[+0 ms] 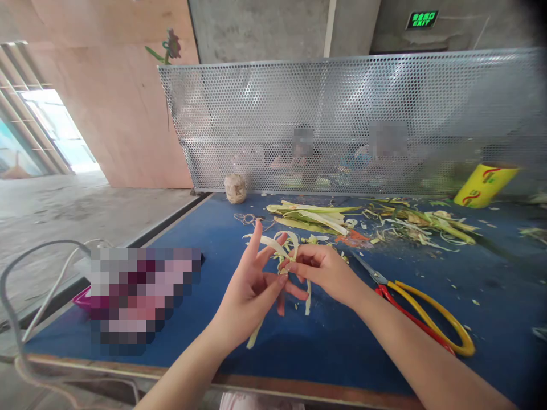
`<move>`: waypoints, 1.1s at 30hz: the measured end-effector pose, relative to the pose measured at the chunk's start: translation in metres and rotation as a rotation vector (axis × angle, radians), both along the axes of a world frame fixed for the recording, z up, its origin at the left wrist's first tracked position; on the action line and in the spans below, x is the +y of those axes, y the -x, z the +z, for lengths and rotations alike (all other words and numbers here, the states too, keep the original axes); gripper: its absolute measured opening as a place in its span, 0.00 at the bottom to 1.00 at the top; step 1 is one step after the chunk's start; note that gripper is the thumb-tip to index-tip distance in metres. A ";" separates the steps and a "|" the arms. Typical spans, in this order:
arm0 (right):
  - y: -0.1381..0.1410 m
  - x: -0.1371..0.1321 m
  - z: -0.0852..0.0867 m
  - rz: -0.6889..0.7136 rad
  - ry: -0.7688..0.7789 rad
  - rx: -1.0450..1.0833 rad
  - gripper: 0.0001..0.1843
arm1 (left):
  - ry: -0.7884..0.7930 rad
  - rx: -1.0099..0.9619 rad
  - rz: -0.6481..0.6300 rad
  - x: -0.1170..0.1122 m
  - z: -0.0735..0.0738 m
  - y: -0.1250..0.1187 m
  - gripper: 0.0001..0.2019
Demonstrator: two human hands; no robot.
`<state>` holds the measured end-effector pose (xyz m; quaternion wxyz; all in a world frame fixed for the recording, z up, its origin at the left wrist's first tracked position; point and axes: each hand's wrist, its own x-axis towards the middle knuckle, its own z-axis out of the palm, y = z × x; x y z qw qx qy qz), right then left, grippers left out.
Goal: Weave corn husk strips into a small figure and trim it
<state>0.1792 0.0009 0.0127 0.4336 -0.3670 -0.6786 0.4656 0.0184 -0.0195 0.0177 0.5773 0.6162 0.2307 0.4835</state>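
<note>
Pale green-white plant strips (pixel 308 296) are looped and crossed between my two hands, above the blue table. My left hand (pixel 256 285) pinches the strips between thumb and a finger, with its index finger stretched up. My right hand (pixel 322 267) meets it from the right, thumb and fingers closed on the same strips near the crossing. One strip end hangs below my left hand, another below my right. A pile of long green-white leaf strips (pixel 316 216) lies just beyond my hands. Scissors (pixel 421 313) with one yellow and one red handle rest by my right forearm.
A ball of twine (pixel 235 188) stands at the back, near a perforated metal screen (pixel 256 114). Shredded plant scraps (pixel 423 225) lie at the right, before a yellow roll (pixel 486 185). A blurred-out item (pixel 141 296) and grey cables (pixel 12 302) are at the left. People show dimly behind the screen.
</note>
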 end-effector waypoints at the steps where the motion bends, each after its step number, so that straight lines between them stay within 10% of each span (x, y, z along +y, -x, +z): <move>1: -0.001 0.000 0.000 0.005 0.010 0.013 0.11 | 0.012 0.002 -0.003 0.000 0.001 0.000 0.42; 33: -0.001 0.001 0.000 0.071 0.297 0.302 0.17 | 0.154 -0.045 -0.046 -0.012 0.006 -0.006 0.45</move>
